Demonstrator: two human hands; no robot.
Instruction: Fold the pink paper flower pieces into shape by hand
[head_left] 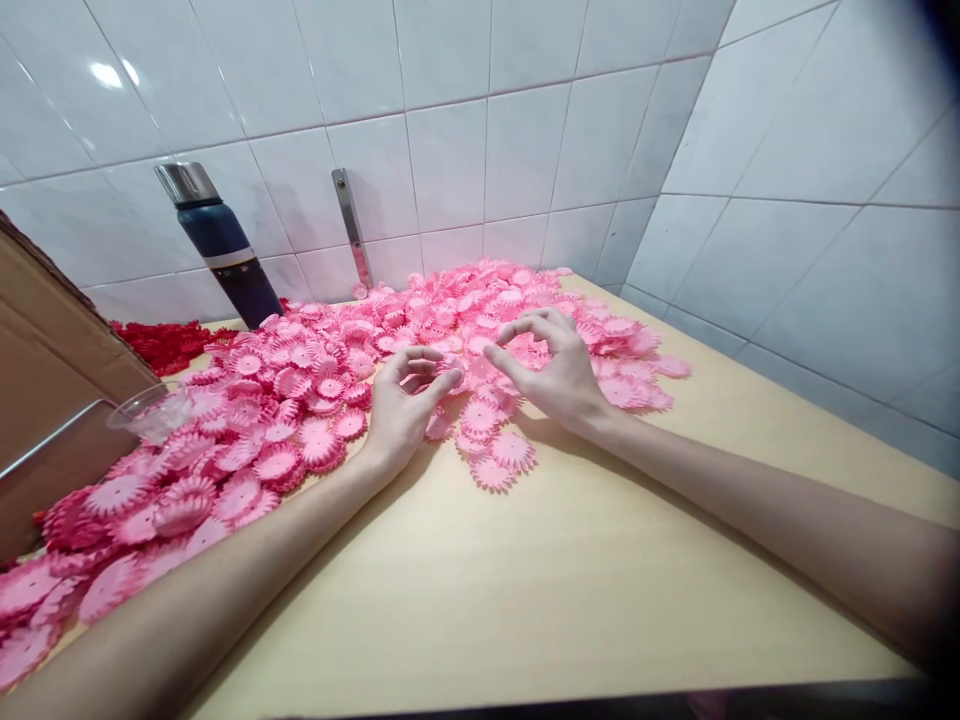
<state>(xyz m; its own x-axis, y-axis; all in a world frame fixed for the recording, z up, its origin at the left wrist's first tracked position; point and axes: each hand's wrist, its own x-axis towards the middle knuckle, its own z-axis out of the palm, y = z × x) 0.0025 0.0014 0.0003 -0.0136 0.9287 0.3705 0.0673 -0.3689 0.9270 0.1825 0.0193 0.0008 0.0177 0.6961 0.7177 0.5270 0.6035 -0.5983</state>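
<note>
My left hand (405, 405) hovers just over the front of a pile of pink flower-shaped pieces (487, 300), its fingers curled and the thumb stretched out. Thumb and index fingertip are apart, with pink showing between them. To its right, my right hand (555, 370) arches over the same pile, thumb and index forming a loop with a small gap at the tips. Neither hand visibly grips a piece. Between and below them lie several loose scalloped pink discs (493, 472), each with a small central hole.
A dark blue bottle (229, 250) with a steel cap stands against the tiled wall (450, 140). Red pieces (161, 345) lie left of it. A cardboard box (60, 350) and a clear plastic cup (154, 412) flank the left pile. A metal strip (351, 225) leans at the back.
</note>
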